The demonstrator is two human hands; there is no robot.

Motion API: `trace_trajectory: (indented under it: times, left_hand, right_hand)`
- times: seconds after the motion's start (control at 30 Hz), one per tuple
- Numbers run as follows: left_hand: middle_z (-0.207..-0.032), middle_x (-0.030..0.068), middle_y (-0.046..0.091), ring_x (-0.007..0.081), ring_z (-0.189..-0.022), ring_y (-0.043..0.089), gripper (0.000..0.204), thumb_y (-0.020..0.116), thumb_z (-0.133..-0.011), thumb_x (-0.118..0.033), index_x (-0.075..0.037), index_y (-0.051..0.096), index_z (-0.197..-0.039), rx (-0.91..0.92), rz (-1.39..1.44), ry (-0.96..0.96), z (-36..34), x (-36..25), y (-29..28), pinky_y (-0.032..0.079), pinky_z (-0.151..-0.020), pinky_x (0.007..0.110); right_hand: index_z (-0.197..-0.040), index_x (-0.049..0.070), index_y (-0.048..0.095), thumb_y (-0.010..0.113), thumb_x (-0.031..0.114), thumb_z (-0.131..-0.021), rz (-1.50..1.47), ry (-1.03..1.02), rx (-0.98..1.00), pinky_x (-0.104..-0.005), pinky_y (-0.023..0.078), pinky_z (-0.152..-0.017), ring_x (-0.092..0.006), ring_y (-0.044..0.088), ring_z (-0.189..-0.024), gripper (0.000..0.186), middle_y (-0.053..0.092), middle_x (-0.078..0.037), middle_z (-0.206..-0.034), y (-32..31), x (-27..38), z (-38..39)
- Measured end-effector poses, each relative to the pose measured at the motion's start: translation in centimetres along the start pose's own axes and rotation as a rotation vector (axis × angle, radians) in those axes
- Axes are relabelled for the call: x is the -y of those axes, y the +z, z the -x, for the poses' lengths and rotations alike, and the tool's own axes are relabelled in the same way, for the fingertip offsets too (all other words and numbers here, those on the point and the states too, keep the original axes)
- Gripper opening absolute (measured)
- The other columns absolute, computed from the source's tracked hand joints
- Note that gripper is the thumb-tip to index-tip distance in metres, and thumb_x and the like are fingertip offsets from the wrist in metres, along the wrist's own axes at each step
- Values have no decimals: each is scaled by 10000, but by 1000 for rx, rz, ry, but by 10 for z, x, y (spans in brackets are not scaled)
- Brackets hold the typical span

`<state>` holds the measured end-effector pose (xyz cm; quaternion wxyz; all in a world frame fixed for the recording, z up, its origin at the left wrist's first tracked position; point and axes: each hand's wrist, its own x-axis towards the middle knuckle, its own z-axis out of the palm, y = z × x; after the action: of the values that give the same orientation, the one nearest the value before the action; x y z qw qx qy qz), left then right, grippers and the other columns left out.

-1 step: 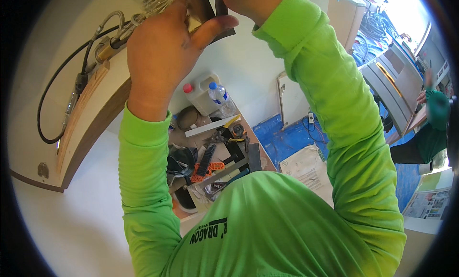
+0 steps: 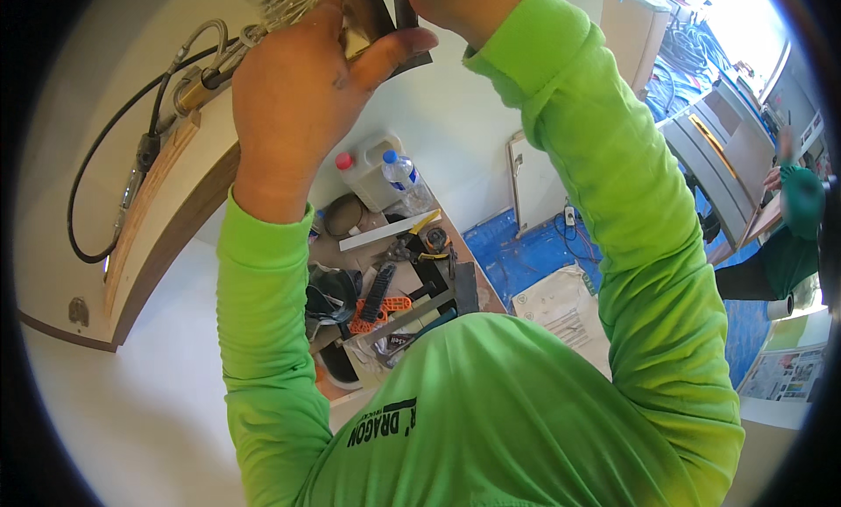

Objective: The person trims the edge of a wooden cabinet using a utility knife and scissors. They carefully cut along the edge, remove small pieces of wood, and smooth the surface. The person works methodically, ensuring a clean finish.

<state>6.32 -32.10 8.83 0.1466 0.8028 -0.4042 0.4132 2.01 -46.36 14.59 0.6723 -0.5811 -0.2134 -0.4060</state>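
Both my arms, in bright green sleeves, reach up to the top of the head view. My left hand (image 2: pixel 293 113) is closed around a dark strip (image 2: pixel 370 12), its thumb lying across the lower end. Most of its fingertips are hidden or cut off. My right hand (image 2: pixel 469 8) is at the strip's right side; its fingers lie beyond the upper edge and do not show. Just left of my left hand are metal fittings (image 2: pixel 194 94) and a looped black cable (image 2: pixel 83 170) along a curved pale panel (image 2: pixel 158 218) with a brown edge.
Below, a cluttered worktop (image 2: pixel 469 235) holds a white jug (image 2: pixel 372 179), a plastic bottle (image 2: pixel 403 172), a black brush (image 2: pixel 378 290) and several tools. Blue sheeting (image 2: pixel 504 253) covers the floor, with a flat paper sack (image 2: pixel 565 310) on it. Another person (image 2: pixel 793 235) works at far right.
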Motion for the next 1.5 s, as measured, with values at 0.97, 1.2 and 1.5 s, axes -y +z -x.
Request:
trace_trajectory:
  times: [0.97,1.2,1.5]
  left_hand:
    - [-535,139,588,359,-498,632,693,725,-789,-738,-52,645,-845,-69,-79,57,1,10,1,488,-462,423]
    - [-494,123,547,351,-475,613,747,737,-742,-780,-42,645,-808,-87,-88,68,2,6,2,477,-445,413]
    - [-572,82,570,288,-494,555,601,818,-766,-639,-56,672,-763,-117,-104,67,4,2,4,454,-506,364]
  right_hand:
    - [-748,50,599,550,413,-1053,-8,42,7,-290,385,-530,-105,476,-569,478,541,2,-630,3,8,0]
    - [-727,58,604,546,445,-1047,-91,79,40,-303,383,-509,-131,466,-515,505,529,-4,-586,-2,0,3]
    - [-724,25,611,534,423,-1051,198,-104,-59,-336,455,-560,-174,526,-545,520,583,-60,-609,2,-4,0]
